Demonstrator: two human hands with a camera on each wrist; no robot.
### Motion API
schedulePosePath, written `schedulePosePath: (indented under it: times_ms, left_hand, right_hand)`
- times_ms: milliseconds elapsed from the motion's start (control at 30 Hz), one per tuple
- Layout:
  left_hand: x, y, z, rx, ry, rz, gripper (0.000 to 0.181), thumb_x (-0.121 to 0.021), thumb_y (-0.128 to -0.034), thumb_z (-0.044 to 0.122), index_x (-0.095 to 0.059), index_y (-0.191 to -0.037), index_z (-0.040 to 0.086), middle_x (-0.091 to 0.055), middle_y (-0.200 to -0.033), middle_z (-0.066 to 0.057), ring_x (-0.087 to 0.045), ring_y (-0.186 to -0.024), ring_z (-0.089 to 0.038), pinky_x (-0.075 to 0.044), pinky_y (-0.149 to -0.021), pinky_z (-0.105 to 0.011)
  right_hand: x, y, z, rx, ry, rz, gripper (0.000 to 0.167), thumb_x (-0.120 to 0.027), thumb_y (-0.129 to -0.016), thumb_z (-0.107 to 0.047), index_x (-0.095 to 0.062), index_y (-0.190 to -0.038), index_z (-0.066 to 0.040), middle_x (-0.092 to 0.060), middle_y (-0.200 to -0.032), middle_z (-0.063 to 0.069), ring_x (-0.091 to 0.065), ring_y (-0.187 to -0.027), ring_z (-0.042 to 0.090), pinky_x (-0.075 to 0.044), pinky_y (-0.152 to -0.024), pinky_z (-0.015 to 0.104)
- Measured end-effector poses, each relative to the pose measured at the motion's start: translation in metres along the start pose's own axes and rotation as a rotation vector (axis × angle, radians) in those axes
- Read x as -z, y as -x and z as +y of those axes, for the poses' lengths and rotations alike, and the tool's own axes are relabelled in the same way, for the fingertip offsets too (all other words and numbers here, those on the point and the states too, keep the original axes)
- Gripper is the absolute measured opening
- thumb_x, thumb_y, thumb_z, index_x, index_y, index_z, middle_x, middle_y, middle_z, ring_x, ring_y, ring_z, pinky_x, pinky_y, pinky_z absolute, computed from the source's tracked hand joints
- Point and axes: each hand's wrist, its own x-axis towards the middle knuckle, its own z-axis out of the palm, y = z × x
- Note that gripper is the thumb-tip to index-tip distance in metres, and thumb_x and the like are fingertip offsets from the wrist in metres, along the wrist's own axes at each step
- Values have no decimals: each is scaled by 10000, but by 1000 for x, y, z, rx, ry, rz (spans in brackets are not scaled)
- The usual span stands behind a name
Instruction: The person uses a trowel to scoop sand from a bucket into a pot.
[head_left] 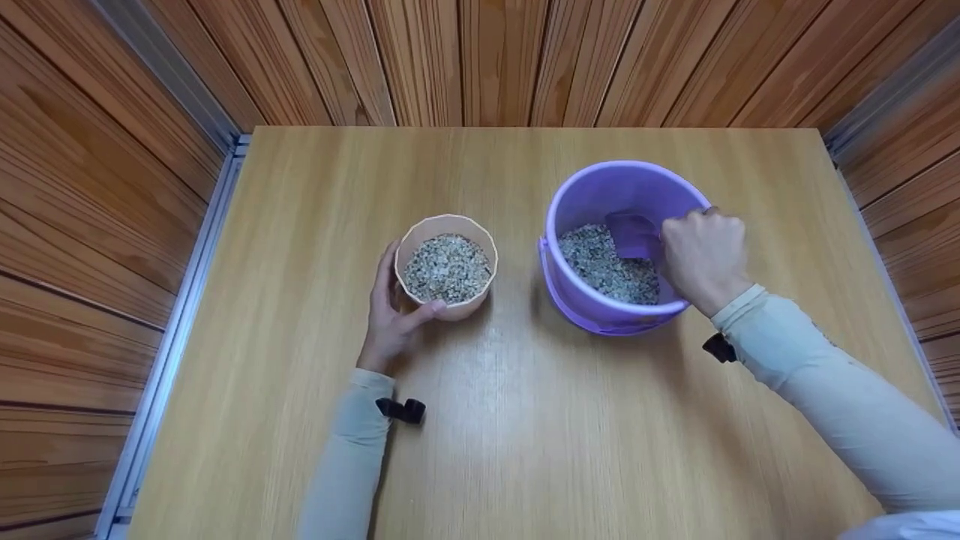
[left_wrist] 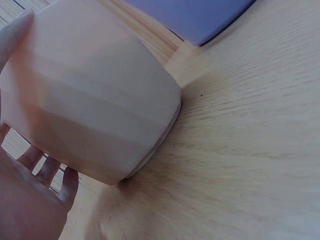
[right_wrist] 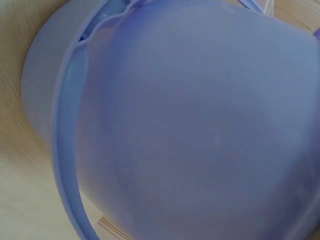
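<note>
A peach-coloured faceted plant pot (head_left: 459,310), holding grey-brown gravel (head_left: 448,267), stands upright on the table. My left hand (head_left: 391,322) grips its left side, thumb at the near side and fingers round the far left; the left wrist view shows the same hand (left_wrist: 32,200) against the pot wall (left_wrist: 95,95). To the right is a purple bucket (head_left: 619,191) with more gravel (head_left: 607,262) inside. Over its right rim, my right hand (head_left: 705,259) holds a purple scoop (head_left: 631,232), whose blade meets the gravel. The scoop's handle is hidden by the fist.
The bucket's handle (right_wrist: 65,145) hangs down along its near side. Beneath everything lies a light wooden table (head_left: 480,450). Wood-plank walls (head_left: 495,64) stand behind and at both sides, with a metal rail (head_left: 176,330) along the left edge.
</note>
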Motion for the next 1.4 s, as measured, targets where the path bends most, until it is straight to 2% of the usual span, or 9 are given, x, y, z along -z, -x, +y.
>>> schedulePosePath:
  times_ms: [200,300,400,500,700,867,1067,1400]
  left_hand:
    - [0,0,3,17,31,0,1092,-852,-731,4,-224,-1618,111,-237,-1659,-59,-200,-1521,-203,-168,-1237,-414]
    - [-2,2,14,40,40,3,1077,-845,-734,5,-229,-1613,97,-239,-1658,-73,-204,-1521,-211,-176,-1236,-412]
    - [-6,5,28,59,48,-1,1054,-837,-742,7,-235,-1605,64,-239,-1658,-83,-197,-1524,-218,-171,-1238,-418]
    - [-7,7,36,67,44,-4,1043,-829,-746,17,-233,-1601,48,-241,-1657,-79,-194,-1523,-218,-162,-1240,-427]
    - [-7,6,35,40,44,-2,1037,-825,-751,5,-239,-1604,68,-238,-1657,-113,-207,-1520,-210,-167,-1239,-413]
    - [-8,6,34,50,54,3,1033,-819,-755,-13,-244,-1607,89,-243,-1659,-83,-209,-1520,-188,-172,-1237,-403]
    - [-8,6,32,65,52,-2,1037,-819,-760,-7,-230,-1610,76,-238,-1662,-70,-203,-1522,-193,-170,-1236,-419]
    - [-7,5,31,24,60,-8,1032,-816,-759,-28,-218,-1599,21,-235,-1657,-126,-196,-1525,-233,-159,-1240,-430]
  right_hand:
    - [-1,-2,-4,34,25,-23,206,-558,-823,43,-598,-622,25,-417,-507,97,-454,-467,268,-437,-376,446]
    - [-2,-2,-3,57,23,-37,229,-517,-825,69,-572,-609,15,-403,-497,86,-419,-456,235,-436,-373,421]
    - [-5,-2,-2,68,-24,-58,227,-526,-796,80,-550,-591,-13,-398,-490,72,-411,-449,231,-440,-374,445]
    - [-7,-3,1,54,-81,-76,225,-608,-811,21,-566,-595,-24,-411,-489,64,-432,-449,252,-439,-383,492]
    - [-10,-3,4,8,-148,-86,279,-683,-854,-108,-585,-606,-26,-436,-495,66,-478,-452,298,-437,-404,525]
    - [-11,-4,6,-1,-202,-159,286,-704,-880,-160,-605,-656,-14,-468,-527,83,-500,-484,320,-458,-446,551]
    - [-11,-5,7,-41,-232,-240,314,-730,-906,-201,-609,-665,-40,-482,-535,66,-497,-516,290,-471,-495,520]
    - [-9,-3,8,-77,-334,-294,324,-767,-897,-303,-701,-710,-47,-520,-504,22,-508,-493,238,-457,-491,467]
